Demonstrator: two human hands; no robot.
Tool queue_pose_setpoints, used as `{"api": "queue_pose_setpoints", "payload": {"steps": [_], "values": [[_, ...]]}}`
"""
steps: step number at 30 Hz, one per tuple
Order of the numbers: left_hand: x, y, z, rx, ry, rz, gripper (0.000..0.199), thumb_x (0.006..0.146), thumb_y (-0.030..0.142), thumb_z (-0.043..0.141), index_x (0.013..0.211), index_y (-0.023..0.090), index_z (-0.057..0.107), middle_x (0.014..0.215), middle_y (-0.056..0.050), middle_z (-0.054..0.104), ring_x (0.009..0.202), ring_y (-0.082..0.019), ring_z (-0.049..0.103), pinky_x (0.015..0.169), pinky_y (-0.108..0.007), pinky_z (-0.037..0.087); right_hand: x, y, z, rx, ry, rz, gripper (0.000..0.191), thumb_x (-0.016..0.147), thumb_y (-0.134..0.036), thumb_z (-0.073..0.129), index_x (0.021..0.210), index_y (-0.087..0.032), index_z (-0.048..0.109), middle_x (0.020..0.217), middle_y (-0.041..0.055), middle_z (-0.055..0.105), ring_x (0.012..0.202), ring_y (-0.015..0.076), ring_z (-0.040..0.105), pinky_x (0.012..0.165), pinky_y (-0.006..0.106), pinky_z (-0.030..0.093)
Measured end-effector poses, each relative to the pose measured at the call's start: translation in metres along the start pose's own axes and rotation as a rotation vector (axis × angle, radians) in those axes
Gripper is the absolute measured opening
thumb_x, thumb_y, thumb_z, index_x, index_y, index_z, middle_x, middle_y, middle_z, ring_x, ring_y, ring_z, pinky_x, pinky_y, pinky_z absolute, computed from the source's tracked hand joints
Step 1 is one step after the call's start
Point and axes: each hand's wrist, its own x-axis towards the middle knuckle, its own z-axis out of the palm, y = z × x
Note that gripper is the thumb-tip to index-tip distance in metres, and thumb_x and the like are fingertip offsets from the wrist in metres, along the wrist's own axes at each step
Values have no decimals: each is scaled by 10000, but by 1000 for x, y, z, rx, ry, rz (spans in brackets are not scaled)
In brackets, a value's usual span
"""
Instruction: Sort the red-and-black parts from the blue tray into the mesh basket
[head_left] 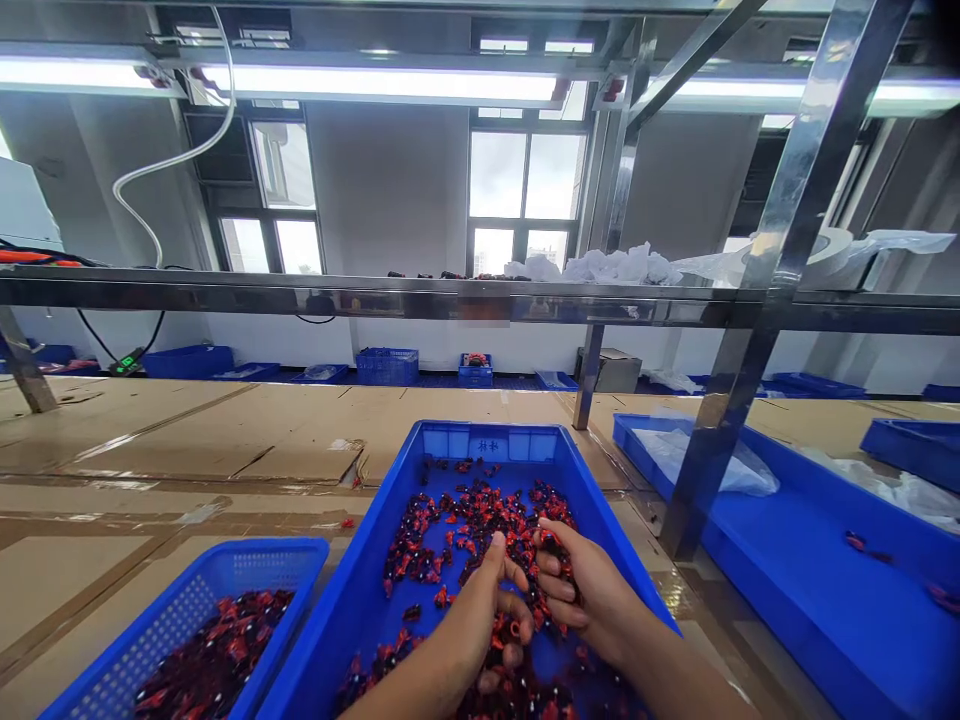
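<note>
Both hands are over a long blue tray (352, 590) that holds many small red and black pieces (484, 510). My left hand (484, 615) has its fingers curled and apart, palm turned to the right, above the pieces; a reddish piece shows by its fingers, and whether it is held is unclear. Just to the right, my right hand (574, 585) has its fingers curled round dark red pieces at the thumb and forefinger. The two hands do not touch each other.
A blue perforated basket (300, 570) with similar pieces stands at the lower left. On the right, another blue tray (780, 560) holds a plastic bag and a few pieces. A metal post (712, 450) rises between the trays, joining a crossbar (360, 297).
</note>
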Motion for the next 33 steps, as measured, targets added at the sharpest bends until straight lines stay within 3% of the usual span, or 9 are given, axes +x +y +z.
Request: {"api": "queue_pose_setpoints", "payload": {"steps": [8,14,16,21,27,33], "values": [[-9,5,5,8,59,-18,690,746,849,256,1031,251,449,605,21,529,383,-95,371,294,-136,194,6,10,-5,-15,50,76,260,906,-402,474,756,-190,489,488,-77,411,311,34,252,291,147,109],[-7,3,-3,-92,50,-20,476,805,650,406,1093,274,446,719,34,545,423,-85,410,332,-143,162,8,10,-5,-27,41,87,261,879,-413,490,736,-195,473,496,-73,424,321,39,283,296,151,112],[-5,3,-5,-22,73,69,377,785,510,496,1069,264,461,699,54,524,409,-71,382,355,-153,168,7,10,-3,-47,58,82,258,884,-409,474,738,-197,473,491,-79,414,318,40,280,294,152,119],[-8,5,-3,486,286,561,272,779,360,624,1020,242,582,628,75,473,517,-78,398,503,-188,297,4,17,3,-160,137,78,302,881,-409,463,684,-182,492,474,-63,433,303,43,303,285,150,116],[-15,10,-5,633,311,630,247,816,354,638,1053,285,641,633,75,470,590,-103,436,563,-207,320,-2,23,8,-239,105,83,385,873,-428,465,580,-177,463,453,-58,400,300,34,277,290,143,101],[-13,8,-7,629,356,719,213,886,407,570,1029,286,670,725,40,576,689,-129,522,645,-229,378,-4,16,8,-234,-44,83,307,850,-420,520,663,-177,515,534,-58,430,332,35,303,289,142,124]]}}
